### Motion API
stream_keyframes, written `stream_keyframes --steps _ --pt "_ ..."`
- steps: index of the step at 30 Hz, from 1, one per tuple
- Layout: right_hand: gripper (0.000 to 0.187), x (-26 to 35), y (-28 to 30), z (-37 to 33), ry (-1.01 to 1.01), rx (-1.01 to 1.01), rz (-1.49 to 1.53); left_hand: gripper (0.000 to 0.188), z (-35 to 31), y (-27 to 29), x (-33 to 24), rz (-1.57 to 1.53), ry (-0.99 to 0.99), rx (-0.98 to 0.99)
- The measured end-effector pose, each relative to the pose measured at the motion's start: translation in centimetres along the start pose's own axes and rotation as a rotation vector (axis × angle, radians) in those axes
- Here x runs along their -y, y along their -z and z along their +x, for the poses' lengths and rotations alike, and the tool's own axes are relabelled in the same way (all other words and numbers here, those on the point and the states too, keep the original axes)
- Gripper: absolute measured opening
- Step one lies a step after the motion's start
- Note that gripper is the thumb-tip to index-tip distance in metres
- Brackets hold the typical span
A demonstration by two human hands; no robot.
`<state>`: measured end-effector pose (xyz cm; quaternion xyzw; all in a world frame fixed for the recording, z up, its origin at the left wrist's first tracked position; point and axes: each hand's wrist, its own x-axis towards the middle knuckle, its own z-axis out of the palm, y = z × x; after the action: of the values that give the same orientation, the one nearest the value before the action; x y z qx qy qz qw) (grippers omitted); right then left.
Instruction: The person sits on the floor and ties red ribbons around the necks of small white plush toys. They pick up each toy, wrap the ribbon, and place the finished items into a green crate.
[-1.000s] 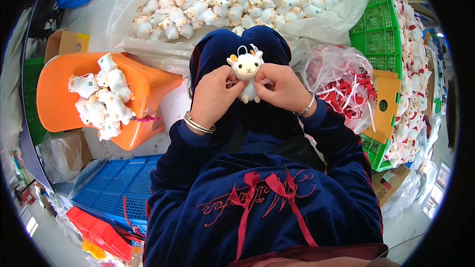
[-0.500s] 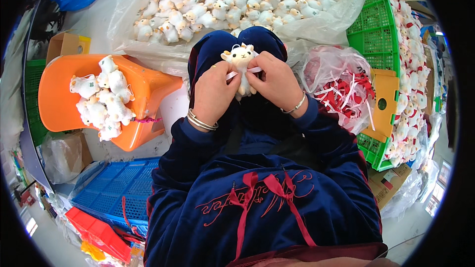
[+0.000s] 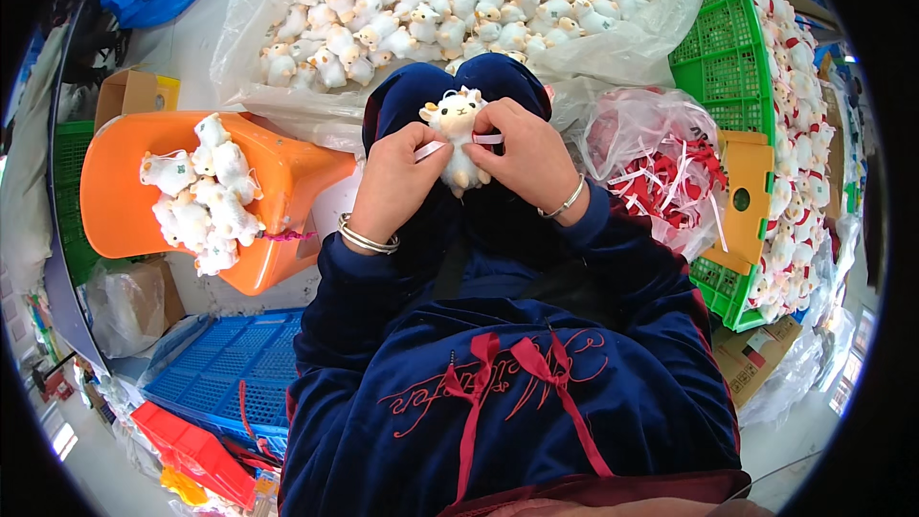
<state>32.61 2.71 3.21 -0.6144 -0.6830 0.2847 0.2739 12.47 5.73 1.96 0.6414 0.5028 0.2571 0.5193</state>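
A small white plush sheep point(image 3: 454, 115) with a cream face and tan feet rests upright over my lap, face up, between my two hands. My left hand point(image 3: 394, 178) is closed in a pinch on one end of a narrow white ribbon point(image 3: 429, 149), just left of the sheep's chest. On the other side, my right hand point(image 3: 526, 153) pinches the ribbon's other end, its fingertips touching the sheep's side. Whether the ribbon passes behind the toy's neck is hidden. Bracelets circle both wrists.
Ahead lies a big clear plastic sheet point(image 3: 244, 33) heaped with plush sheep. An orange stool point(image 3: 115, 191) at left carries several more. On the right are a plastic bag of red and white ribbons point(image 3: 661, 172) and a green crate point(image 3: 720, 48) beside toys with red trim. Blue crate point(image 3: 230, 364) lower left.
My left hand has drawn slightly left and down, away from the sheep, still pinching the ribbon. The sheep has shifted a little left and tilted. My right hand has moved slightly left.
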Motion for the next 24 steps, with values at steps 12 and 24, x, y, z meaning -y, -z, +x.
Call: stream_keyframes --steps 12,24 --pt "0.016 -1.3 0.1 0.2 0.063 0.039 0.106 0.021 -0.3 -2.5 -0.3 -0.16 -0.012 -0.088" --pt "0.01 -0.8 3.3 2.5 0.345 0.225 0.099 0.02 0.9 -2.8 -1.2 -0.364 0.079 -0.082"
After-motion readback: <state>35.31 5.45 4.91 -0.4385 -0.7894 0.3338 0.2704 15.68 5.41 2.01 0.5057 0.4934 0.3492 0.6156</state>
